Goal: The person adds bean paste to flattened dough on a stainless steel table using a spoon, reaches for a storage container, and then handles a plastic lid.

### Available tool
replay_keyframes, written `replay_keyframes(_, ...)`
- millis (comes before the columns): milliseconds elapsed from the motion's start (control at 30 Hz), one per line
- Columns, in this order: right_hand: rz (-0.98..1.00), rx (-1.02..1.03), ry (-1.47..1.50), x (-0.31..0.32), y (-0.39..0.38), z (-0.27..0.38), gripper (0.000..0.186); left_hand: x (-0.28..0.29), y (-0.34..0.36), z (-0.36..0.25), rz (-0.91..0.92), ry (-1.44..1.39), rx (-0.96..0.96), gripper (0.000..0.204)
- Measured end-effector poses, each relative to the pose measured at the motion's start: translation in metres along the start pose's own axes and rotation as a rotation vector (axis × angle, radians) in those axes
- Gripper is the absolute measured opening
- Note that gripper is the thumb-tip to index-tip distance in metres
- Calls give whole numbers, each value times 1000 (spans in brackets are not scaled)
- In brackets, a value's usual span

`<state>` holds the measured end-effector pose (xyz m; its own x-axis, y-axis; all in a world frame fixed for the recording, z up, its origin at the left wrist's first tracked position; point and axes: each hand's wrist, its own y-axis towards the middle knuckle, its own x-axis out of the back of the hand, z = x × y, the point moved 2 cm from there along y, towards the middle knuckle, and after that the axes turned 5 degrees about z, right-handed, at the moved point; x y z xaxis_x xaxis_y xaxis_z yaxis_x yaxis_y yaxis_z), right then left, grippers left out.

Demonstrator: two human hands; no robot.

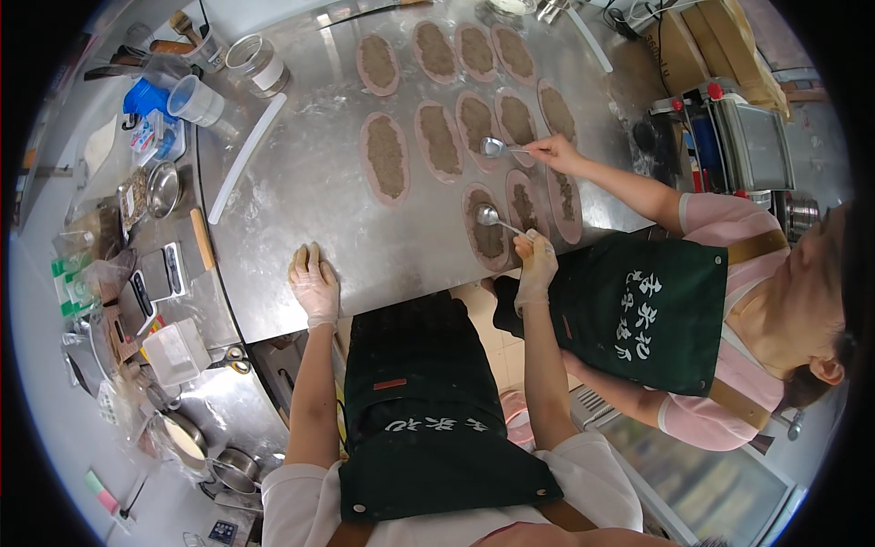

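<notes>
Head view — right hand (536, 260) pinches spoon (497, 219), bowl pointing up-left; left hand (314, 283) flat.

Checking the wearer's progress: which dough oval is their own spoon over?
The oval nearest the table's front edge, under the spoon in the right hand. The second spoon, farther back, belongs to the co-worker's hand.

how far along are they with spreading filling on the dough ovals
Nearly done, it seems. All the dough ovals already carry dark filling. In hand: the right hand holds a spoon over the nearest oval, while a co-worker's hand spoons another. The left hand rests flat on the steel table. Left: evening out, perhaps.
</notes>
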<state>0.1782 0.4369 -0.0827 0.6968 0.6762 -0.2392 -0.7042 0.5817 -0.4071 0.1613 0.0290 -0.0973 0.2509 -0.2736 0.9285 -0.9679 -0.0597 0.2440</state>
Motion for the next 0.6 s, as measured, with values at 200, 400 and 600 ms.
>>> replay_keyframes(200,-115,-61,-10,19,-11,-7,24,-1,-2,4,-3,-1,19,42)
replay_keyframes(400,-137,-16,11,8,-18,2,26,0,-2,3,24,8,7,43)
replay_keyframes(600,-91,58,-149,-27,-1,9,25,4,1,-1,8,1,17,42)
